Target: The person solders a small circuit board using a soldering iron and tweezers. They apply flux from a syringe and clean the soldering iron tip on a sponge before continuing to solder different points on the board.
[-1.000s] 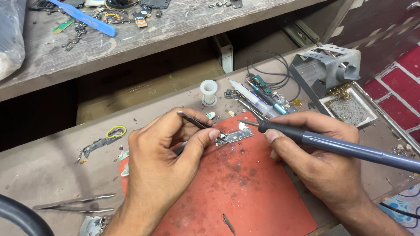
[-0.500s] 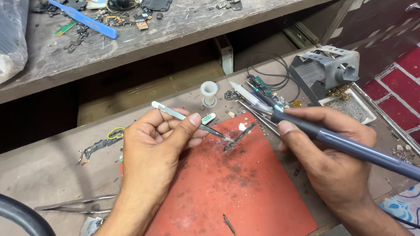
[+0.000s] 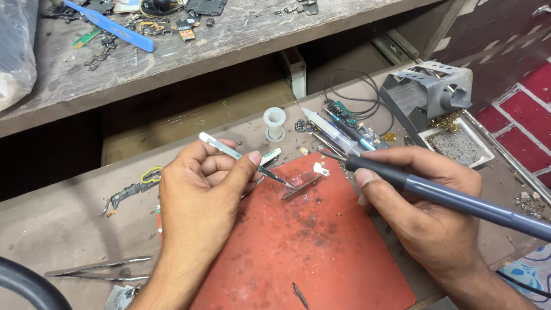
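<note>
My left hand (image 3: 201,195) grips a pair of tweezers (image 3: 244,159), whose tips pinch a small narrow circuit board (image 3: 301,187) and hold it tilted just above the red work mat (image 3: 304,247). My right hand (image 3: 427,212) holds a grey-handled soldering iron (image 3: 459,201); its tip points left, a short way right of the board and apart from it. A small white connector piece (image 3: 320,169) sits at the board's upper end.
A soldering iron stand (image 3: 427,92) with a tray of brass wool (image 3: 456,143) stands at the right. A white spool (image 3: 274,123), a syringe (image 3: 327,131) and small boards lie behind the mat. Spare tweezers (image 3: 100,268) lie at the left. A cluttered shelf (image 3: 172,40) runs above.
The left hand lifted the small board off the mat with the tweezers and tilted it. The soldering iron drew back to the right, away from the board.
</note>
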